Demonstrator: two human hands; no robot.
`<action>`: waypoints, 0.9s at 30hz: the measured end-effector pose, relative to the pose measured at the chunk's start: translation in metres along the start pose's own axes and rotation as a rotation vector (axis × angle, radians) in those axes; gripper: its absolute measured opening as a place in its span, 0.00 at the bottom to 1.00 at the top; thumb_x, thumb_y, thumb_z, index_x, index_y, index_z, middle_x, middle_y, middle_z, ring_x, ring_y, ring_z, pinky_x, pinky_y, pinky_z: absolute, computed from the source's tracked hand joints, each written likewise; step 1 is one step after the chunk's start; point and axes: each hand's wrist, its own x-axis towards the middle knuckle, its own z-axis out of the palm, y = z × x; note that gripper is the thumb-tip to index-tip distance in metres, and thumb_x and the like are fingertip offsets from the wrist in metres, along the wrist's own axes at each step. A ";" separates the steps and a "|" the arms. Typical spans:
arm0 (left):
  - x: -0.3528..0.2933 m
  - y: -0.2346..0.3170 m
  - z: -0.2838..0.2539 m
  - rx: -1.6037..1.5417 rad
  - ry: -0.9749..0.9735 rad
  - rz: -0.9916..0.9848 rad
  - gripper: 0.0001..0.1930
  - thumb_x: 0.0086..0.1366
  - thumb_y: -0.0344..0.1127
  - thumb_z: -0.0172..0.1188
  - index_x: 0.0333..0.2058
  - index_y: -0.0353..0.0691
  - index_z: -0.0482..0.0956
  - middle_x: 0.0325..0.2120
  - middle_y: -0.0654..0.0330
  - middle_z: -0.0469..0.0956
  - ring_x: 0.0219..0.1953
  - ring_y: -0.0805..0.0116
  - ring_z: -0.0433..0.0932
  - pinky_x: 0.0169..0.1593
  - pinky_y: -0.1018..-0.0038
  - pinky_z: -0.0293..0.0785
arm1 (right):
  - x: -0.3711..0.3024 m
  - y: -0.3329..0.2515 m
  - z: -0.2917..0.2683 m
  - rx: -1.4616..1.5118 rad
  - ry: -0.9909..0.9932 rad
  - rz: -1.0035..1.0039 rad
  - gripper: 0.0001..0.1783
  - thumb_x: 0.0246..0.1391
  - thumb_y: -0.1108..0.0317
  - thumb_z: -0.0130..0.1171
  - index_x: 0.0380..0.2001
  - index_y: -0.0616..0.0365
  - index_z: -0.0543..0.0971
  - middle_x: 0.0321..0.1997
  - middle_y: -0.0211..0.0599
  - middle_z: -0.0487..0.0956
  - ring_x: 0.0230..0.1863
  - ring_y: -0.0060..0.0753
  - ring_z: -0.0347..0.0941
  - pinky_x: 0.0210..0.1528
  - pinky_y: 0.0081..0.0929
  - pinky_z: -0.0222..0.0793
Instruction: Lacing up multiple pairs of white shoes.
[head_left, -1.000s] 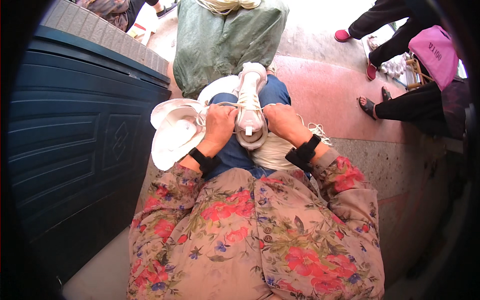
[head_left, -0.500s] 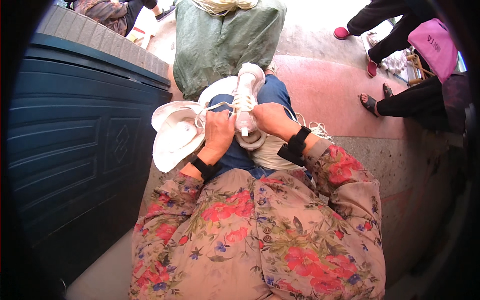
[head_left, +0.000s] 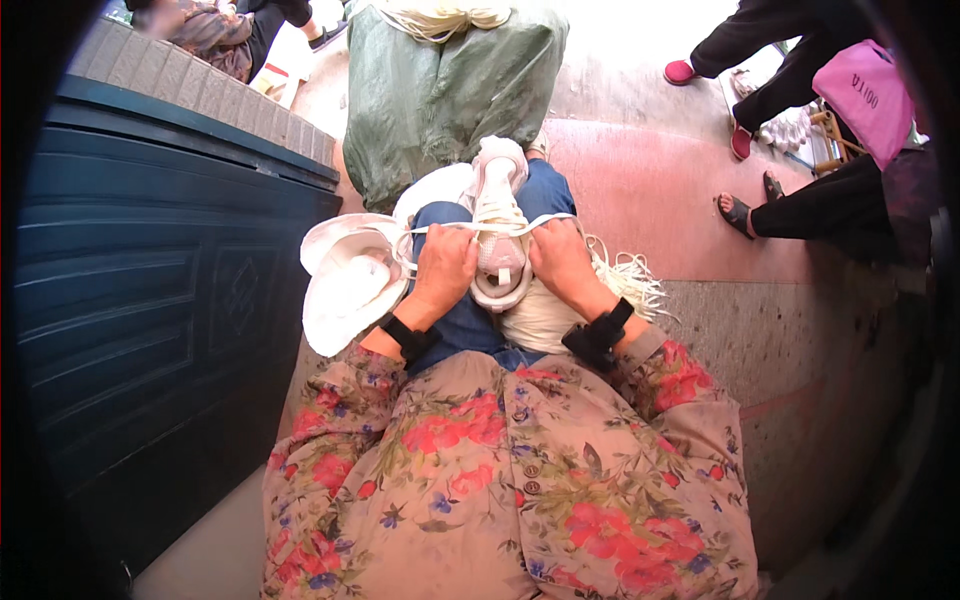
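A white lace-up shoe [head_left: 499, 190] rests on my lap between my knees, its toe pointing away from me and its heel opening near me. Across its tongue runs a pale shoelace [head_left: 510, 229], drawn out to both sides. My left hand [head_left: 446, 266] is closed on the lace left of the shoe, and my right hand [head_left: 564, 258] grips it on the right. Beside my left wrist lies a white, curved, hollow item [head_left: 345, 290]; I cannot make out its kind. A bundle of loose cream laces [head_left: 541, 322] lies under and right of the shoe.
A large green sack [head_left: 440, 100] stands ahead with more cream laces [head_left: 440, 18] on top. Dark blue panelling [head_left: 150, 300] closes in on my left. At the right are other people's legs, a pink bag [head_left: 865, 95] and a wooden-framed seat [head_left: 832, 140].
My hands have come from close over the lacing to either side of the shoe, pulling the lace out across it. My right hand has moved right and slightly nearer.
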 end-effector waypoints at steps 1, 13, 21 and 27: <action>0.002 0.001 -0.002 -0.007 -0.006 -0.001 0.08 0.53 0.30 0.57 0.31 0.33 0.77 0.27 0.53 0.76 0.34 0.54 0.70 0.41 0.64 0.67 | 0.000 0.001 0.002 0.106 0.102 -0.035 0.08 0.42 0.72 0.53 0.29 0.63 0.74 0.30 0.47 0.72 0.37 0.49 0.67 0.39 0.42 0.65; 0.086 0.023 0.009 -0.474 -0.345 -0.205 0.15 0.57 0.30 0.56 0.43 0.33 0.72 0.22 0.56 0.76 0.14 0.67 0.72 0.19 0.74 0.68 | -0.010 -0.006 0.005 0.394 0.225 -0.015 0.06 0.42 0.77 0.55 0.23 0.59 0.68 0.21 0.43 0.70 0.27 0.48 0.68 0.30 0.39 0.64; 0.122 0.033 0.011 -0.619 -0.817 -0.444 0.28 0.50 0.28 0.62 0.51 0.31 0.65 0.19 0.60 0.73 0.12 0.76 0.68 0.13 0.79 0.63 | -0.005 -0.008 0.000 0.081 0.218 -0.231 0.06 0.40 0.76 0.52 0.26 0.58 0.71 0.24 0.38 0.71 0.31 0.41 0.68 0.32 0.35 0.65; 0.119 0.023 -0.024 -0.888 -0.623 -0.572 0.29 0.50 0.27 0.62 0.51 0.33 0.65 0.20 0.62 0.74 0.13 0.80 0.67 0.15 0.84 0.60 | 0.006 -0.022 0.004 -0.393 0.101 -0.306 0.07 0.42 0.68 0.50 0.27 0.53 0.74 0.30 0.32 0.69 0.38 0.32 0.64 0.38 0.31 0.55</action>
